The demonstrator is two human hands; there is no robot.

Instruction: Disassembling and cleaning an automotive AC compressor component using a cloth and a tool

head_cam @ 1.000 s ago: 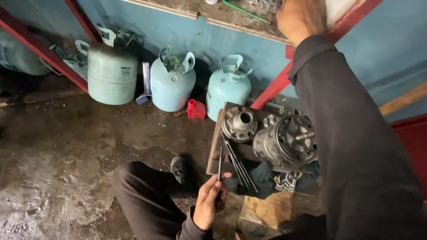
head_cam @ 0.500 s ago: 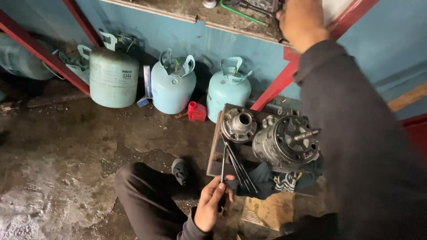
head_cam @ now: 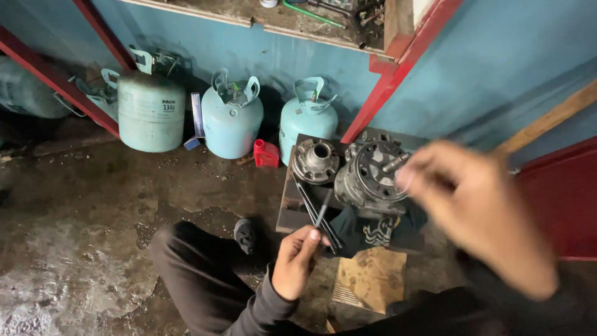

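Observation:
My left hand [head_cam: 297, 260] pinches a thin dark metal rod [head_cam: 323, 210] that points up toward a grey compressor body [head_cam: 372, 175] on a dark board [head_cam: 290, 208]. A round metal clutch part [head_cam: 315, 161] lies to the left of the compressor body. My right hand [head_cam: 482, 214] is blurred in front of the compressor's right side, fingers curled; something small and pale may be between its fingertips, but the blur hides it. Several long thin bolts [head_cam: 309, 205] lie on the board.
Three pale green-blue gas cylinders [head_cam: 233, 118] stand against the blue wall, with a small red can [head_cam: 266, 154] beside them. A piece of cardboard [head_cam: 369, 279] lies on the stained concrete floor. My dark-trousered knee [head_cam: 193, 264] is at bottom left. Above is a cluttered shelf [head_cam: 292, 15].
My right hand has come down from the shelf to in front of the compressor. The left hand still holds the rod, raised slightly.

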